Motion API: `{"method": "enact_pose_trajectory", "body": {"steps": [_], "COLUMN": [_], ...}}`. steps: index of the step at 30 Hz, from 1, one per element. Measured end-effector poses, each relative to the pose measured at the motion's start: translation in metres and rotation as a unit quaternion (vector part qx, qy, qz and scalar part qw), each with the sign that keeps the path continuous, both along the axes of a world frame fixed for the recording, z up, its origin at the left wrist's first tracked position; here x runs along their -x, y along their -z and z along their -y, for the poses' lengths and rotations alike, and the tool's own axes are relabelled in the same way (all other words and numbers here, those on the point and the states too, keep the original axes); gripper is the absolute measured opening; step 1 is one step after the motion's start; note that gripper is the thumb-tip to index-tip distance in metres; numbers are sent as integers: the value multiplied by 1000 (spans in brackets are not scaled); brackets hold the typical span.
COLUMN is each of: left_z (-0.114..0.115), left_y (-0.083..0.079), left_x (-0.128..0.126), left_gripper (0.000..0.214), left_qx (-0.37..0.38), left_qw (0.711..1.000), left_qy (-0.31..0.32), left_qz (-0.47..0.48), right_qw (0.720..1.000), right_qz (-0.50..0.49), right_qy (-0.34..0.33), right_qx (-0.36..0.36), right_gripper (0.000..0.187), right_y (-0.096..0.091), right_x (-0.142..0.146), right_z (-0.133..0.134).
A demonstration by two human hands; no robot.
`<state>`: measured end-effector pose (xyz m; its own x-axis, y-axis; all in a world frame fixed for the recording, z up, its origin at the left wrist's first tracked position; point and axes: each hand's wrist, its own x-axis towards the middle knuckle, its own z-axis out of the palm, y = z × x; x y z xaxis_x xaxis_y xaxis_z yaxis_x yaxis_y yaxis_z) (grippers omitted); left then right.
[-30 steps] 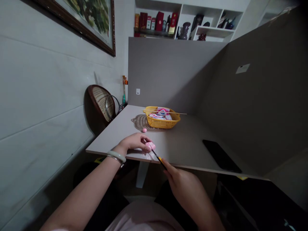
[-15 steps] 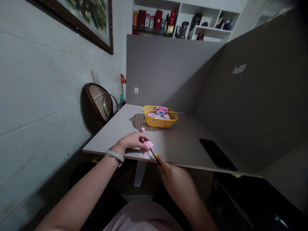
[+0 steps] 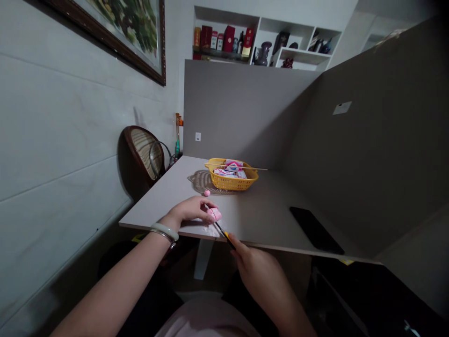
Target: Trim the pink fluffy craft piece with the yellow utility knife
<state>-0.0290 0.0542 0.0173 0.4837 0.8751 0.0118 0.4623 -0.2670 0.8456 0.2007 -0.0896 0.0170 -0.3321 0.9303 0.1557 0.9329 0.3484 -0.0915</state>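
My left hand (image 3: 194,209) pinches a small pink block (image 3: 214,214) near the table's front edge. A cut or groove line seems to run across the block's top. In my right hand (image 3: 257,267) is a slim knife (image 3: 225,235) with a black and yellow handle, its thin dark tip at the block's near side. Pale crumbs or shavings (image 3: 211,230) lie on the table just below the block. A little pink ball (image 3: 206,193) rests beyond my left fingers.
Behind the ball stands a yellow basket (image 3: 233,186) holding pink and white packets, with a thin stick (image 3: 257,168) across its rim. A flat black object (image 3: 315,230) lies at the table's right. Grey panels (image 3: 242,107) border the back and right.
The knife tip has gone from the top of the pink block down to its near side. My left hand keeps its hold, and the whole view has shifted slightly.
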Motion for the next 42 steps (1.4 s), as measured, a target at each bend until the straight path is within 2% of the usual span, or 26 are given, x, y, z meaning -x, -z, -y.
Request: {"method": "enact_pose_trajectory", "body": {"steps": [8,15,21,27,33,39,42], "left_z": [1,2,1,1,0,2,2], "left_y": [-2,0,-2,0,0,0,-1], "left_x": [-2,-3,-1,-1,-2,-3,-3], "left_gripper": [59,61,55,59,52,58,56], "left_qx": [28,52,2,42,11,55,45], "left_qw": [999,998,1000,999,1000,998,999], "left_qy": [12,18,-3,25,4,18,16], "left_qz": [12,21,-4,12,8,28,20], "right_qw": [999,1000,999,1000,1000,1000,1000], "right_qz": [-23,-19,-1,-25,-7,-19,-3], "right_qy": [19,10,6,-1,8,-7,-3], "right_qx": [10,-14,-32,-5,-22,-15,-31], "right_gripper": [45,44,43,43,43,44,45], "right_y": [1,6,4,-1,2,0,3], "right_x": [-11,4,21,5,17,5,10], "right_z": [4,-6,-23,-10,-20,-9,-14]}}
